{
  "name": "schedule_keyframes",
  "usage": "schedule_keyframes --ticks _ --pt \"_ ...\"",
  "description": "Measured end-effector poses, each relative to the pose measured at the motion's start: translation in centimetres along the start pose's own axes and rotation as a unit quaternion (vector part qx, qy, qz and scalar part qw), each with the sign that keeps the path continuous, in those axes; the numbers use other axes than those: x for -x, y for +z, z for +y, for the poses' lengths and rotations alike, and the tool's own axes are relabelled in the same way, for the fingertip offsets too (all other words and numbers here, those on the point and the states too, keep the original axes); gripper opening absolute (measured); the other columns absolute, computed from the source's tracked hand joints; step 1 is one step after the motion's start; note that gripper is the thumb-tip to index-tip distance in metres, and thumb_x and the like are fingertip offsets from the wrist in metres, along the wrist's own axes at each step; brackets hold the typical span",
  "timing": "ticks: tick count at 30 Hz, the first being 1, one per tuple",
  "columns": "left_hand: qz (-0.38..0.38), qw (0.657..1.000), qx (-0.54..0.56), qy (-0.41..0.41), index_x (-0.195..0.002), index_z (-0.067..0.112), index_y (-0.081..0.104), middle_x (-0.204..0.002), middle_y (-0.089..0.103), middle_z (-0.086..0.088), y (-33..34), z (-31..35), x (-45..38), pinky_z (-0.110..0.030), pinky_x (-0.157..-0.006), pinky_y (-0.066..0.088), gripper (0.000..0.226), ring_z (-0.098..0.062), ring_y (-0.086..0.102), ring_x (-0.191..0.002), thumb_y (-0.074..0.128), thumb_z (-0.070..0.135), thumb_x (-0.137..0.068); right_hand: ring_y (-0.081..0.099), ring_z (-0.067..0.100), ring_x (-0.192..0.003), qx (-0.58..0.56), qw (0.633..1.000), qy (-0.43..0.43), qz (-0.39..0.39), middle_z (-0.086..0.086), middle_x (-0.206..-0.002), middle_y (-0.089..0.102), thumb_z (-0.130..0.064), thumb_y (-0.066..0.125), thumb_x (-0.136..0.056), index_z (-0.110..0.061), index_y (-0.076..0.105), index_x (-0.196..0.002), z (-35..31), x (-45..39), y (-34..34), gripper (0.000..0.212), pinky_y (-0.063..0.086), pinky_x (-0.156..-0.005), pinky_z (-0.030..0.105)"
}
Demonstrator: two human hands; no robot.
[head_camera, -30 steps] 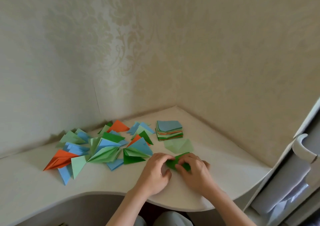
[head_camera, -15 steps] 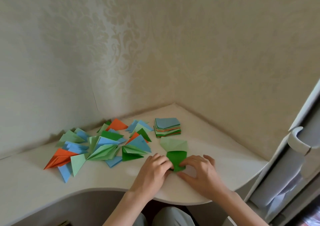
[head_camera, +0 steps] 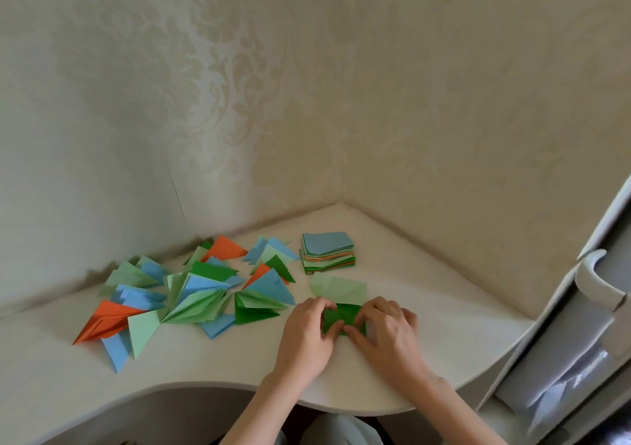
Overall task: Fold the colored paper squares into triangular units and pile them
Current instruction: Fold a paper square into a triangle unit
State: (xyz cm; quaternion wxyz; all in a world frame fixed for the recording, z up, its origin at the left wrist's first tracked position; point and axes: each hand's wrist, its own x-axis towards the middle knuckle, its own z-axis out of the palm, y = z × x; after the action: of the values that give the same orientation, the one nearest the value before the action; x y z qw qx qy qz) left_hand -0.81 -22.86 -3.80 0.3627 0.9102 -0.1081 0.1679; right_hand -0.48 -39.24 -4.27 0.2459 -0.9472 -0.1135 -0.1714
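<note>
A dark green paper [head_camera: 343, 318] lies folded on the white desk [head_camera: 444, 314] in front of me. My left hand [head_camera: 309, 337] pinches its left end and my right hand [head_camera: 386, 332] pinches its right end, with both thumbs under its near edge. A light green sheet [head_camera: 338, 287] lies flat just behind it. Behind that sheet stands a stack of paper squares [head_camera: 327, 251], blue on top. To the left spreads a pile of folded triangular units [head_camera: 191, 294] in blue, green and orange.
The desk fits into a wall corner and has a curved front edge [head_camera: 191, 385]. A white cabinet door with a handle [head_camera: 597, 280] stands at the right. My knees show below the desk edge.
The dark green paper has gone from a taller piece to a low wide strip. Both hands now grip its two ends. The view shifted slightly.
</note>
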Motion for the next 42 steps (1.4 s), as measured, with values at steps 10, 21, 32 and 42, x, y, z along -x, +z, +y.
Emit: schedule_keyframes --ticks 10,21,32,42 --pt "-0.026 0.997 0.044 -0.065 -0.098 0.017 0.063 -0.089 0.051 0.003 -0.8 -1.0 -1.0 -0.007 -0.063 0.037 0.021 -0.004 0.049 -0.067 0.072 0.009 -0.08 0.048 0.004 -0.108 -0.053 0.988 0.096 -0.11 -0.02 -0.107 0.052 -0.043 0.071 -0.078 -0.045 0.061 -0.105 0.0 -1.8 -1.2 0.028 0.026 -0.099 0.029" --pt "0.032 0.999 -0.025 0.021 -0.108 0.012 0.064 -0.105 0.057 0.001 -0.1 1.1 0.9 -0.02 -0.084 0.042 0.02 -0.013 0.052 -0.097 0.053 0.008 -0.093 0.047 0.007 -0.117 -0.057 0.986 0.072 -0.138 -0.015 -0.123 0.052 -0.036 0.064 -0.087 -0.043 0.059 -0.122 0.6 -1.5 -1.7 0.036 0.027 -0.104 0.028" --pt "-0.026 0.983 -0.155 0.09 -0.124 0.027 0.055 -0.116 0.056 0.015 0.1 2.1 2.6 -0.026 -0.092 0.039 0.053 -0.01 0.046 -0.108 0.042 0.061 -0.086 0.03 0.019 -0.121 0.045 0.988 0.015 -0.15 -0.004 -0.132 0.037 -0.007 0.038 -0.085 -0.034 0.041 -0.141 1.0 -0.7 -1.6 0.063 0.023 -0.102 0.031" --pt "-0.118 0.973 -0.09 0.179 -0.111 0.018 0.066 -0.101 0.059 0.008 -5.3 -0.9 2.6 -0.026 -0.079 0.045 0.021 -0.011 0.057 -0.092 0.059 0.021 -0.091 0.044 0.011 -0.129 -0.05 0.984 -0.112 -0.125 -0.009 -0.134 0.054 -0.004 0.048 -0.076 -0.027 0.056 -0.129 -1.7 0.5 -2.3 0.058 0.03 -0.109 0.032"
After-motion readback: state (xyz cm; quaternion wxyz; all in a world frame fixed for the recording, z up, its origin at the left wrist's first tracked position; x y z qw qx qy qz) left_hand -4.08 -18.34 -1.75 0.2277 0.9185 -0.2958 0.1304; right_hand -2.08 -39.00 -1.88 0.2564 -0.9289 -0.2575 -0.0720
